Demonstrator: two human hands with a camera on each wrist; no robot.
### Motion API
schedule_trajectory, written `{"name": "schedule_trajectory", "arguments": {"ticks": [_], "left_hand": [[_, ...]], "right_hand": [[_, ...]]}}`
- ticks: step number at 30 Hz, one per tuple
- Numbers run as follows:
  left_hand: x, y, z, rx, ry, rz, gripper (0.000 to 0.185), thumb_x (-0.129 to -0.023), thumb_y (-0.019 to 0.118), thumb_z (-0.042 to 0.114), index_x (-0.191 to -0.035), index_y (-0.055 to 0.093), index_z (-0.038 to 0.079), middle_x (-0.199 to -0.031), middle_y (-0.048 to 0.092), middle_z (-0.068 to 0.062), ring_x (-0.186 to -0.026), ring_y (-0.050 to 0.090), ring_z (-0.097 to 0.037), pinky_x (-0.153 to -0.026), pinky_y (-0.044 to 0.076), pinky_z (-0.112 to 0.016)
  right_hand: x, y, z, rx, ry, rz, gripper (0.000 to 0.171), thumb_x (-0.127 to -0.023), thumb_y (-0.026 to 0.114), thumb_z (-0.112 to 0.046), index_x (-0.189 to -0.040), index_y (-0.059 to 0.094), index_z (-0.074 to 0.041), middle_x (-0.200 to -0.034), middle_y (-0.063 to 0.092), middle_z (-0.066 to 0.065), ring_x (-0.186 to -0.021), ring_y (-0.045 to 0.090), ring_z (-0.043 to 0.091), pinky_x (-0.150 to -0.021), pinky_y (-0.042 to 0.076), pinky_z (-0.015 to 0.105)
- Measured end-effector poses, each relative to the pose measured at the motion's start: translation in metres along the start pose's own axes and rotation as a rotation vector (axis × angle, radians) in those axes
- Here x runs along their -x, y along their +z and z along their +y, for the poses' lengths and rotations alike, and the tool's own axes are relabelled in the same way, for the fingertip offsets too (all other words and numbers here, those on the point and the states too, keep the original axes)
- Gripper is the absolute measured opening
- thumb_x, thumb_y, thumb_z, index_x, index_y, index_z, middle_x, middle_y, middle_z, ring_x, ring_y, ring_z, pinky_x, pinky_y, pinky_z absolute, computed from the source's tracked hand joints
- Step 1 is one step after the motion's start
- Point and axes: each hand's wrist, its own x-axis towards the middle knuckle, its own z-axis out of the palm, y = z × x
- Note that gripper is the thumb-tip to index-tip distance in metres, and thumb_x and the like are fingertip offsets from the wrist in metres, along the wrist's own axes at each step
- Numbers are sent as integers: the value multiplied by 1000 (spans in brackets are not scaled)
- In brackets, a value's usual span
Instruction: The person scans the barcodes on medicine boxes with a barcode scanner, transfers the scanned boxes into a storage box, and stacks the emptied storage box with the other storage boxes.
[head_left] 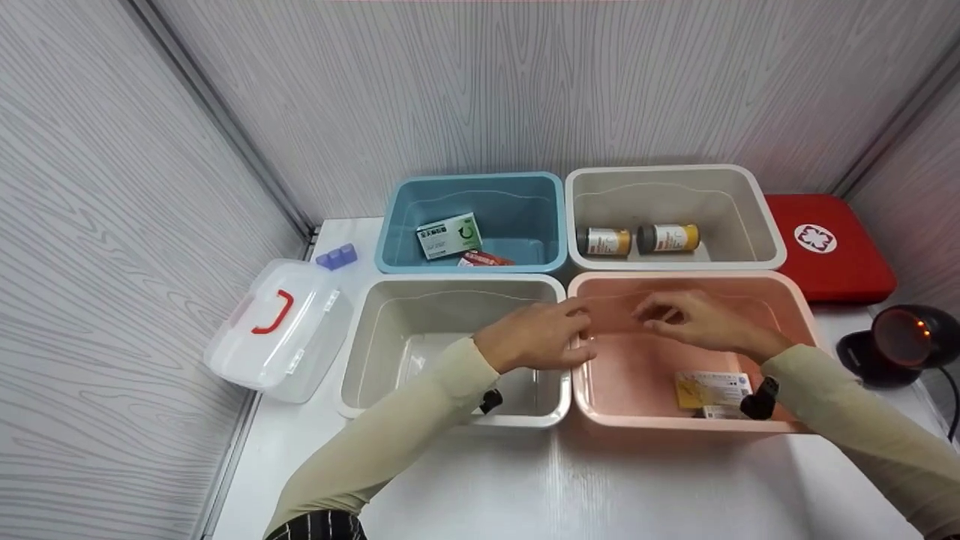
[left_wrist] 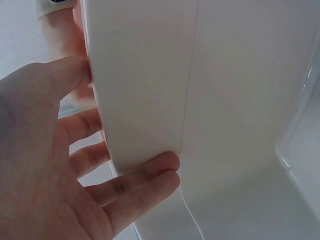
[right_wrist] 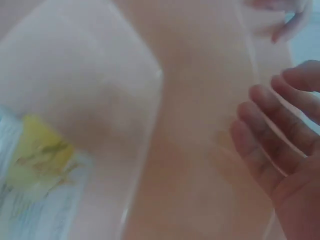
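My left hand (head_left: 540,337) hovers at the shared edge of the empty white front-left bin (head_left: 450,279) and the pink front-right bin (head_left: 690,278). In the left wrist view its relaxed fingers (left_wrist: 145,172) lie on either side of the white bin's wall (left_wrist: 225,100), two fingertips against the inner face. It holds nothing. My right hand (head_left: 686,319) is over the pink bin with loosely bent fingers, also holding nothing. In the right wrist view that hand (right_wrist: 280,145) hangs above the pink wall (right_wrist: 200,75). A yellow-and-white box (head_left: 712,388) (right_wrist: 35,170) lies on the pink bin's floor.
Behind stand a blue bin (head_left: 390,225) with a green-white box (head_left: 448,235) and a beige bin (head_left: 765,217) with two pill bottles (head_left: 604,241). A clear case with a red handle (head_left: 277,330) lies left. A red first-aid pouch (head_left: 825,247) and a scanner (head_left: 896,341) sit right.
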Motion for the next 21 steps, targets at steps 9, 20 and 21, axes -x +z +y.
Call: {"name": "schedule_trajectory", "arguments": {"ticks": [9, 20, 21], "left_hand": [[0, -1, 1, -20, 1, -11, 42, -109, 52, 50, -127, 67, 16, -156, 54, -4, -118, 68, -27, -105, 57, -41], [0, 0, 0, -17, 15, 4, 42, -109, 52, 50, -129, 68, 15, -152, 56, -4, -115, 70, -27, -101, 58, -41], [0, 0, 0, -15, 17, 7, 42, -109, 53, 49, -128, 68, 15, -151, 57, -4, -114, 70, -27, -100, 59, -41]], "right_hand": [[13, 6, 21, 90, 181, -320, 45, -98, 79, -18, -141, 69, -8, -139, 70, 13, -121, 64, 35, -108, 55, 63], [15, 12, 24, 41, 423, -596, 44, -93, 85, -21, -134, 69, -19, -123, 66, 4, -111, 57, 23, -101, 54, 52], [15, 11, 24, 46, 435, -606, 42, -92, 86, -20, -132, 70, -20, -120, 66, 3, -110, 57, 23, -100, 54, 51]]}}
